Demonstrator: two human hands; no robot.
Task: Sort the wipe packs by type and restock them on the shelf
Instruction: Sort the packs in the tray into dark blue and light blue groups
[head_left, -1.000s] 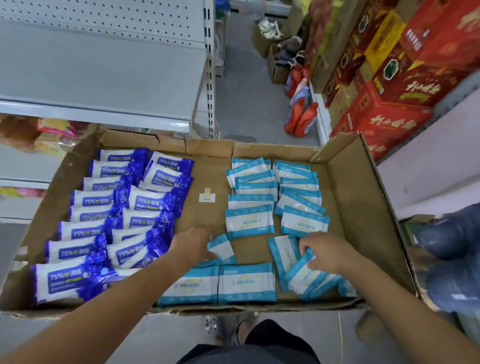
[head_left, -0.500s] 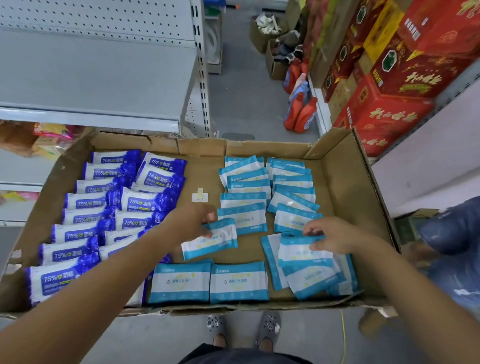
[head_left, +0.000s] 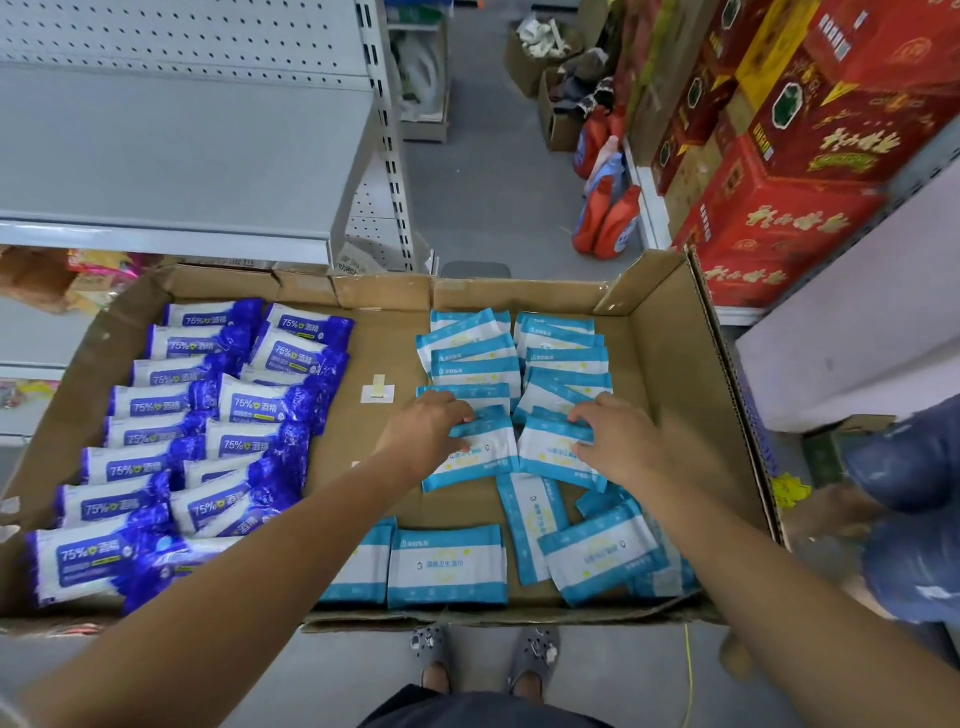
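Sorting's mostly done; left hand (head_left: 426, 434) and right hand (head_left: 618, 441) are each pressing a light-blue pack (head_left: 480, 452) down flat-fingered, shelf (head_left: 171, 156) still bare.

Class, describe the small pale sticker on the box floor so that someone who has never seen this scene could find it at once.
Start at the wide cardboard box. Dark blue wipe packs fill its left side, light blue packs its right. On the bare strip between them lies the pale sticker, the only small, flat, unprinted thing there.
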